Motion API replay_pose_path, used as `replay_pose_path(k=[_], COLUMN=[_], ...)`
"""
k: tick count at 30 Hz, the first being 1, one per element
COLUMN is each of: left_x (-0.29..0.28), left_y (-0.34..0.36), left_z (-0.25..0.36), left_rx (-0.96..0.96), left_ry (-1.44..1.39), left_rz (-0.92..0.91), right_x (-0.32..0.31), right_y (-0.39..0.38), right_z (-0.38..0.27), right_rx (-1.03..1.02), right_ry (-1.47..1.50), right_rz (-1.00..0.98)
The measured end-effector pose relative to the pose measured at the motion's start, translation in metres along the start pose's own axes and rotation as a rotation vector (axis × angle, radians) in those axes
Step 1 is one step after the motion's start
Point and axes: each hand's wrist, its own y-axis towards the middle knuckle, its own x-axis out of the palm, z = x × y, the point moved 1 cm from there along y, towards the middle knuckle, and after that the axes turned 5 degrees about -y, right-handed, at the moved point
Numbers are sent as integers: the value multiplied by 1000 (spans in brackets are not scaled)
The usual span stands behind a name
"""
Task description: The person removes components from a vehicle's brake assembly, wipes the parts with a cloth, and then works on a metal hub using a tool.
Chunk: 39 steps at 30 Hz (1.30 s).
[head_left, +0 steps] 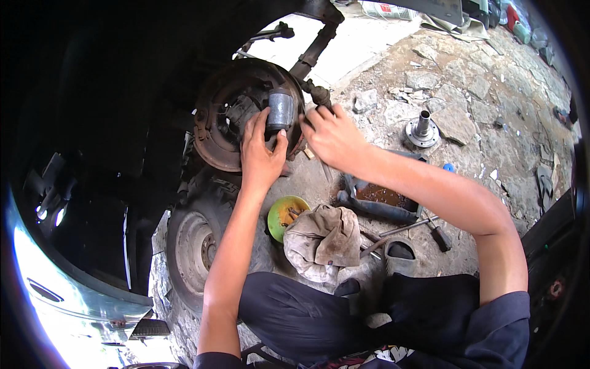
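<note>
A grey metal cylinder (281, 109) with dark ends stands out in front of the round, rusty brake backing plate (212, 144). My left hand (264, 150) grips its lower end, thumb on the right and fingers on the left. At the plate's right edge, just below a ball joint (319, 95) on a rod, my right hand (335, 135) has its fingers curled together. Whatever they pinch is hidden behind them. Dark metal parts show on the plate, to the left of the cylinder.
Below lie a green bowl (275, 226) with small parts, a crumpled rag (322, 243), a dark tray (381, 212) of brown liquid and a black-handled tool (440, 238). A tyred wheel (193, 249) is at left. A flanged metal spindle (422, 129) stands on the stony ground.
</note>
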Motion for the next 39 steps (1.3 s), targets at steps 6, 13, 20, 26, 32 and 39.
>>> replay_pose_path(k=[6, 13, 20, 26, 32, 39], left_x=[3, -1, 0, 1, 0, 1], left_y=[5, 1, 2, 2, 2, 2], left_z=[7, 5, 6, 5, 4, 4], left_rx=[8, 39, 31, 42, 7, 31], left_ry=[-6, 36, 41, 31, 33, 41], left_rz=[3, -8, 4, -1, 4, -4], right_x=[4, 8, 5, 13, 0, 10], right_y=[-3, 8, -5, 21, -11, 27], right_z=[7, 5, 2, 23, 1, 30], right_rx=[1, 17, 7, 20, -14, 14], right_ry=[-8, -1, 17, -19, 5, -11], right_rz=[78, 11, -9, -5, 16, -36])
